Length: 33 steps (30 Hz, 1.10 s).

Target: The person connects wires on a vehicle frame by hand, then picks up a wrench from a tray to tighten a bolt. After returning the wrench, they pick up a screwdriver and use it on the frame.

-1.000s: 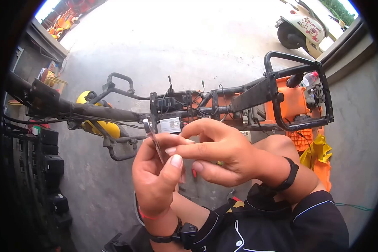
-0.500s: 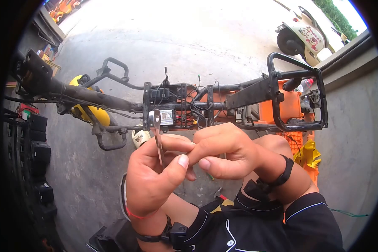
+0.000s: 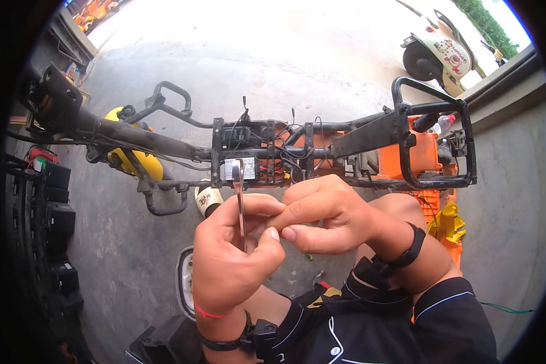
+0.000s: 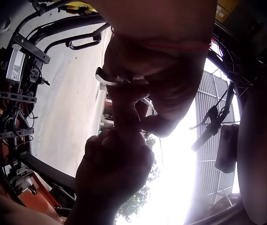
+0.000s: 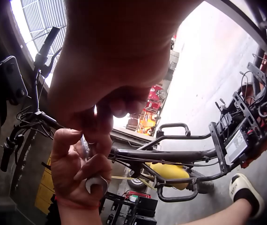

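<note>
A metal wrench [image 3: 239, 188] stands up out of my left hand [image 3: 233, 255], its shaft held within the curled fingers. In the right wrist view, the wrench's open jaw [image 5: 96, 184] shows at the left palm. My right hand [image 3: 327, 215] meets the left fingertips, its thumb and index finger pinched together there. Whatever lies between those fingertips is too small or hidden to tell. Beyond both hands lies a black vehicle frame [image 3: 355, 142] with wiring and a silver box [image 3: 249, 170].
Black boxes [image 3: 60, 218] line the left side. A yellow cylindrical part [image 3: 133, 161] lies under the frame's left end, an orange body [image 3: 421, 151] under its right. A hammer-like tool [image 3: 321, 282] is near the lap; a white scooter [image 3: 443, 54] stands at the back right.
The head view has shifted. Both hands remain together; the right index finger has bent in toward the left thumb, and the wrench stands more upright than a second ago.
</note>
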{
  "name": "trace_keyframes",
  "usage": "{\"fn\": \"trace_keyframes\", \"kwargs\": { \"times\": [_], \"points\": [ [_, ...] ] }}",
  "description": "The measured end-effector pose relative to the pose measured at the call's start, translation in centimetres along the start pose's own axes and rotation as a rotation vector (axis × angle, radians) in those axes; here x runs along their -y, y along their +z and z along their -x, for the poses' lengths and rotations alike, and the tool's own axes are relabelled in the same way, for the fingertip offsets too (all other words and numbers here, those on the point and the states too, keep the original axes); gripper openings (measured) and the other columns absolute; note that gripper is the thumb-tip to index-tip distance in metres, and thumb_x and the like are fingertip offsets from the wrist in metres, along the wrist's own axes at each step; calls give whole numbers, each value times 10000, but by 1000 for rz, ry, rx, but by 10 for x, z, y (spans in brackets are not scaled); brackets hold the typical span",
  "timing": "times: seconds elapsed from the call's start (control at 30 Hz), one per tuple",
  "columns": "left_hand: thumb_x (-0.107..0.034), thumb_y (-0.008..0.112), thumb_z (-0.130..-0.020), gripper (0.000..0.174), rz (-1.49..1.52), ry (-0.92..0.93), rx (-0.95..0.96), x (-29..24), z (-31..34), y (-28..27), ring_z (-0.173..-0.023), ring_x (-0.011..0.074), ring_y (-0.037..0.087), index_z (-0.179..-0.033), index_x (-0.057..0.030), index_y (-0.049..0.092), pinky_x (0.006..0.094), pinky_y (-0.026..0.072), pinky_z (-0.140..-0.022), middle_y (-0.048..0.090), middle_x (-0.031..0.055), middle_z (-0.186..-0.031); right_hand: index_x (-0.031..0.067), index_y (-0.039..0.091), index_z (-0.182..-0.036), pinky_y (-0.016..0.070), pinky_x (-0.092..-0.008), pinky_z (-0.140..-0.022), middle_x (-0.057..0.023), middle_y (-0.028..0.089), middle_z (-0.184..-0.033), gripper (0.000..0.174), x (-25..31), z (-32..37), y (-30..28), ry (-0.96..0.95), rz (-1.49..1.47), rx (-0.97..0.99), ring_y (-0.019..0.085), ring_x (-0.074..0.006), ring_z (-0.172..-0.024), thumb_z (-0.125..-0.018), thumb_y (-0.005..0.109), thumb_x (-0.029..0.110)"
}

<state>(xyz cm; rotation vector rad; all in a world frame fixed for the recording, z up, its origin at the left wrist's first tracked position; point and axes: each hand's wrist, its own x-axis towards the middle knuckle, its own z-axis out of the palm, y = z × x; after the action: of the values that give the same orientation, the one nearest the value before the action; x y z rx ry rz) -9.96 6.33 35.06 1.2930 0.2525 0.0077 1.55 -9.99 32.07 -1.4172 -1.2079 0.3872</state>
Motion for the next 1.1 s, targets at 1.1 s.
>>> {"fn": "trace_keyframes", "kwargs": {
  "times": [1.1],
  "points": [
    [54,585,-899,244,-16,-7,-51,7,-12,7,-881,68,633,-1138,60,631,195,489,-715,694,77,-1012,6,744,-1051,464,-341,-591,-113,634,-742,213,-9,6,-7,150,45,27,612,-214,-665,-891,665,123]
  ]
}}
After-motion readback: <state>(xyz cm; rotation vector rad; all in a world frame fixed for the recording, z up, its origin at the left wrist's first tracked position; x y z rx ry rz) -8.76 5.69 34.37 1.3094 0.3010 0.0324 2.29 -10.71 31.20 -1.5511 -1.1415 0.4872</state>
